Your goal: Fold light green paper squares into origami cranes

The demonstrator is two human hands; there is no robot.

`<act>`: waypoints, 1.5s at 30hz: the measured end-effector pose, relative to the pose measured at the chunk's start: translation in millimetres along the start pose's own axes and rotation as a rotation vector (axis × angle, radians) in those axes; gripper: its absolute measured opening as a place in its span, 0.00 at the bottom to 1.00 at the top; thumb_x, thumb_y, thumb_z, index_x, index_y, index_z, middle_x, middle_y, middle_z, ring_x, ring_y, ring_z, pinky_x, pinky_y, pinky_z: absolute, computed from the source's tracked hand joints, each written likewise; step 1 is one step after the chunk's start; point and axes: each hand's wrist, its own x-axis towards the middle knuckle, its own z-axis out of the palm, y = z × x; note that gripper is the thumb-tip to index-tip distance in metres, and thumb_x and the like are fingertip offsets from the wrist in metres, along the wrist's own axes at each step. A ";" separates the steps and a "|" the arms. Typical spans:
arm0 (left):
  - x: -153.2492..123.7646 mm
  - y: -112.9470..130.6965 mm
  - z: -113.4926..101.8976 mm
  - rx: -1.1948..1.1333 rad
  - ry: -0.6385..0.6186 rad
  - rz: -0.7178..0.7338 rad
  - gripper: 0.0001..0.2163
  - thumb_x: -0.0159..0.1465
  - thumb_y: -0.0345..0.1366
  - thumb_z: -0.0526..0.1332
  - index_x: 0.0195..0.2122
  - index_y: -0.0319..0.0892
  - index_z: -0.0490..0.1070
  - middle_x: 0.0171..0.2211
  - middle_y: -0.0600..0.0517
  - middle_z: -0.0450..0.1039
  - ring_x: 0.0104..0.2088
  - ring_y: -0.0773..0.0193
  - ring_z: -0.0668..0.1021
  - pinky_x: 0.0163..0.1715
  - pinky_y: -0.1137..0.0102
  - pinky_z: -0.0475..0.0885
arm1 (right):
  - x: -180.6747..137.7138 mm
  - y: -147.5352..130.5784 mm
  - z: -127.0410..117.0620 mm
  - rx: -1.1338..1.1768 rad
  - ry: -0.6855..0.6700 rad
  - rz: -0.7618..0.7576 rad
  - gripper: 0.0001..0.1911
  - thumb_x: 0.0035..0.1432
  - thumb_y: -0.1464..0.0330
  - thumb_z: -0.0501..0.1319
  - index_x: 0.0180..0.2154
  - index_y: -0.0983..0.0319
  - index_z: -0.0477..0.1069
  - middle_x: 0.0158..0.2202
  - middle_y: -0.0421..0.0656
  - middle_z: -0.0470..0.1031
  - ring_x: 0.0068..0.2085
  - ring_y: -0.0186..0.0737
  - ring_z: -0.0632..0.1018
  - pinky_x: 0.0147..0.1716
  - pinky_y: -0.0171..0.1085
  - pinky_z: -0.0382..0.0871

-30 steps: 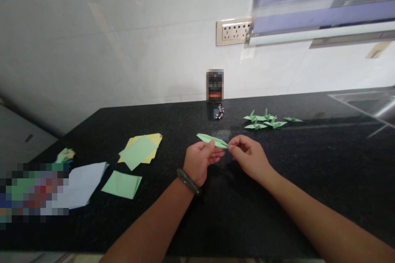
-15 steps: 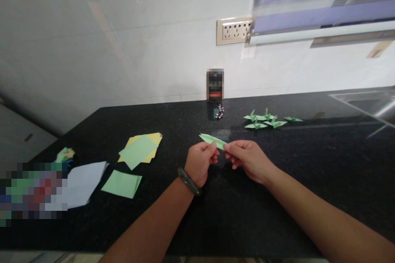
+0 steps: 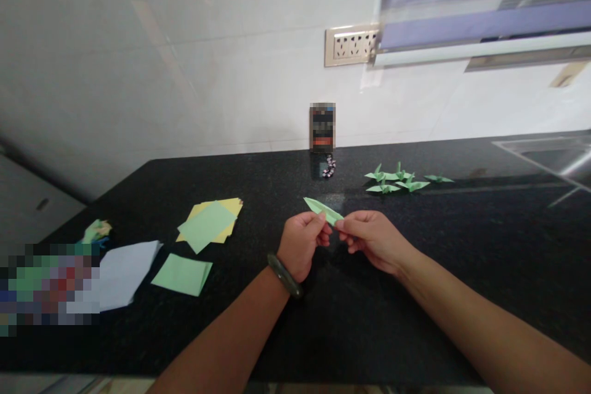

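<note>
Left hand point(image 3: 302, 243) and right hand point(image 3: 375, 235) are both pinched closed on the folded green paper point(image 3: 316, 204) over the black counter point(image 3: 355, 326), so I'd go gentle and crease it crisply.

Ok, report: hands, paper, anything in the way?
Left hand, right hand: both pinching folded green origami paper. Paper narrow, free end pointed. Green paper cranes beyond, apart from both hands.

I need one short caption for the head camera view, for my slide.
Left hand and right hand pinch folded green paper over a black countertop, green paper cranes beyond.
</note>
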 end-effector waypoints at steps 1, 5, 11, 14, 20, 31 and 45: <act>-0.2 0.2 0.4 0.004 -0.003 -0.008 0.12 0.53 0.40 0.60 0.19 0.36 0.67 0.18 0.54 0.66 0.18 0.72 0.67 0.21 0.74 0.63 | 0.2 0.7 -0.2 -0.006 0.007 -0.004 0.10 0.39 0.67 0.67 0.18 0.66 0.69 0.16 0.37 0.69 0.15 0.24 0.66 0.12 0.24 0.62; -0.8 0.4 0.7 0.084 0.006 0.009 0.12 0.51 0.40 0.63 0.19 0.36 0.67 0.18 0.54 0.66 0.18 0.72 0.67 0.20 0.74 0.63 | 0.7 3.2 -0.9 -0.054 0.035 -0.056 0.10 0.39 0.68 0.67 0.17 0.66 0.68 0.16 0.37 0.69 0.15 0.23 0.66 0.13 0.24 0.61; -0.4 0.7 -1.3 0.138 0.018 0.054 0.11 0.52 0.38 0.62 0.18 0.37 0.67 0.16 0.54 0.66 0.17 0.72 0.67 0.19 0.75 0.62 | -0.4 0.4 0.8 -0.074 -0.013 -0.039 0.09 0.43 0.67 0.62 0.18 0.66 0.70 0.18 0.39 0.70 0.17 0.26 0.66 0.14 0.26 0.62; -0.2 0.4 -1.7 0.129 0.009 0.062 0.10 0.52 0.37 0.61 0.18 0.37 0.67 0.16 0.54 0.66 0.17 0.72 0.67 0.19 0.74 0.62 | -1.3 -0.9 1.7 -0.056 -0.030 -0.033 0.07 0.44 0.67 0.60 0.19 0.65 0.70 0.19 0.39 0.69 0.18 0.27 0.66 0.14 0.26 0.63; -0.8 0.3 -1.1 0.115 -0.011 0.061 0.10 0.52 0.37 0.61 0.19 0.37 0.67 0.17 0.54 0.66 0.18 0.72 0.67 0.20 0.74 0.62 | -1.6 3.4 1.8 -0.185 -0.019 -0.154 0.11 0.43 0.65 0.64 0.18 0.64 0.65 0.17 0.36 0.66 0.17 0.25 0.65 0.15 0.27 0.61; -0.6 -4.4 0.2 0.057 -0.039 0.084 0.09 0.53 0.37 0.60 0.21 0.37 0.66 0.19 0.54 0.66 0.19 0.72 0.66 0.22 0.74 0.62 | -4.4 3.6 5.1 -0.313 0.036 -0.297 0.10 0.44 0.66 0.64 0.19 0.64 0.67 0.16 0.36 0.67 0.18 0.28 0.65 0.17 0.29 0.57; 9.1 2.3 -8.7 -0.050 0.020 0.114 0.08 0.54 0.38 0.59 0.25 0.38 0.65 0.21 0.55 0.64 0.22 0.72 0.67 0.26 0.74 0.64 | -2.7 -5.4 -6.3 -0.273 -0.051 -0.222 0.13 0.44 0.61 0.65 0.23 0.65 0.69 0.19 0.35 0.66 0.19 0.27 0.65 0.18 0.29 0.63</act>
